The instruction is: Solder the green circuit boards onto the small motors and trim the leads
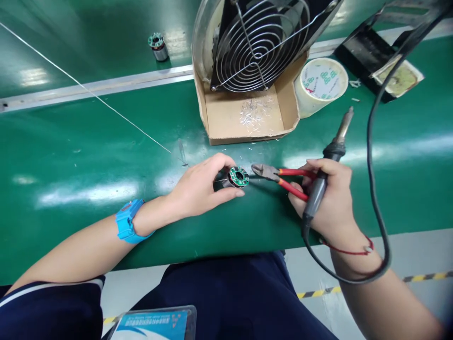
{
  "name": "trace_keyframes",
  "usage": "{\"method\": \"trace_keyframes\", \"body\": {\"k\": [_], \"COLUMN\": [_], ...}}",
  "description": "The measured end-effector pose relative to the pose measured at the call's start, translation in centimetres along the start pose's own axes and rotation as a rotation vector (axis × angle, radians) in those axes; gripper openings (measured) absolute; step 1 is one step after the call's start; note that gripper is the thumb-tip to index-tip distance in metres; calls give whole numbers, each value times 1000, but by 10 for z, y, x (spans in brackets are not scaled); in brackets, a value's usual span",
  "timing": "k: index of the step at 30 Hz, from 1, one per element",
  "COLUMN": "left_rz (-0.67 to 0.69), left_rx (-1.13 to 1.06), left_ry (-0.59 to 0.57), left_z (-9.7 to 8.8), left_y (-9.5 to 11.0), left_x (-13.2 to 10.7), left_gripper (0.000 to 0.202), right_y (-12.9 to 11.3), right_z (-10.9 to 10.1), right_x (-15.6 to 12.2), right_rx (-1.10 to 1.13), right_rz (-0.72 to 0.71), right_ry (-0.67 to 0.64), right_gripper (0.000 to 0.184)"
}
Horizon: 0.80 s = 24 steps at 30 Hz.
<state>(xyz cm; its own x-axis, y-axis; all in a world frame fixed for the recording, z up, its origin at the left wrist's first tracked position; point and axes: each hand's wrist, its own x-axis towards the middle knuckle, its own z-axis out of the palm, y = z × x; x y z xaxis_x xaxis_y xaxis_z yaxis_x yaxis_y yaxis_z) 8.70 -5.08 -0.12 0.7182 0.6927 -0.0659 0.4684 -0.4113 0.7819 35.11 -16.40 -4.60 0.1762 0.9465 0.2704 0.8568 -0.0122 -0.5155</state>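
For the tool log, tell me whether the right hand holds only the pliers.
No, the right hand holds a soldering iron and red-handled pliers.

Pliers [272, 173] right of circuit board [244, 179]

Board-topped cylinder [243, 179] in left grip [198, 186]; pliers [271, 173] and soldering iron [319, 189] together in right grip [334, 203].
We see the cylinder's green end facing us; the pliers' jaws point at it, near but apart. The iron's tip points away from us. Beyond, on the worktop [88, 156], a cardboard tray [222, 113] holds silvery clippings [252, 115], with a fan [258, 56] at its back and a white tub [310, 105] just beside. Farther left stands a second cylinder [161, 53].
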Motion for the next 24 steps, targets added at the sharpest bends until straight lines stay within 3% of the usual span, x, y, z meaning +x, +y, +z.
{"method": "trace_keyframes", "body": {"k": [7, 11, 17, 21, 24], "left_rz": [29, 77, 100, 106, 60], "left_rx": [91, 201, 178, 124, 179], "left_ry": [32, 47, 117, 220, 359], "left_z": [1, 3, 4, -6, -26], "left_y": [0, -3, -6, -5, -11], "left_x": [-1, -2, -1, -2, 2], "left_gripper": [36, 36, 31, 40, 47], "right_y": [-17, -17, -28, -32, -31], "right_z": [-8, -13, -13, -4, 4], "right_x": [2, 4, 1, 14, 25], "right_rx": [-55, -140, -280, -298, -331], "right_rz": [-196, -209, -258, -58, 123], "right_ry": [-84, -111, -1, 108, 94], "right_gripper": [46, 41, 22, 42, 66]}}
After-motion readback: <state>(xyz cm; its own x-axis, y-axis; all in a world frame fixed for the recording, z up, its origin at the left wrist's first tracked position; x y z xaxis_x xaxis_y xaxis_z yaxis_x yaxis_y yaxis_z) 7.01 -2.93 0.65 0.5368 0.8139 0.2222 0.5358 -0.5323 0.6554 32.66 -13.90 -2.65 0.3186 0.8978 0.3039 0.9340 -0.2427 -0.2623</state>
